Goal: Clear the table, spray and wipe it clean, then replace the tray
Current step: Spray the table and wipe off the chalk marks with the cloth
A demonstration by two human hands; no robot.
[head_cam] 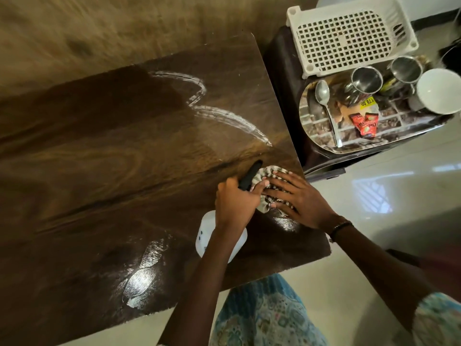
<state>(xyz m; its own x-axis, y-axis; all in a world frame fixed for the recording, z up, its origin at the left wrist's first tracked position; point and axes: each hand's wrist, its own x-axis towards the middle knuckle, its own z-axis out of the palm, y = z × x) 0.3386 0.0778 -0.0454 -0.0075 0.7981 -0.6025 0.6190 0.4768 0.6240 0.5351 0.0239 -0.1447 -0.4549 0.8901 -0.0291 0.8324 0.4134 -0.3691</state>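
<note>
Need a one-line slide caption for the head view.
Left hand grips the spray bottle while the right hand presses a cloth on the streaked wooden table; the tray waits aside.

Both hands close together, left (pixel 234 198) curled, right (pixel 299 198) spread flat, forearms outstretched

Dark wooden table (pixel 99 158) bears crumpled cloth (pixel 270 171), foam streaks (pixel 224 116).

On the table (pixel 99 158), your cloth (pixel 270 188) lies near its right edge, the spray bottle (pixel 219 243) just nearer you; the tray (pixel 361 126) sits right of the table.
</note>
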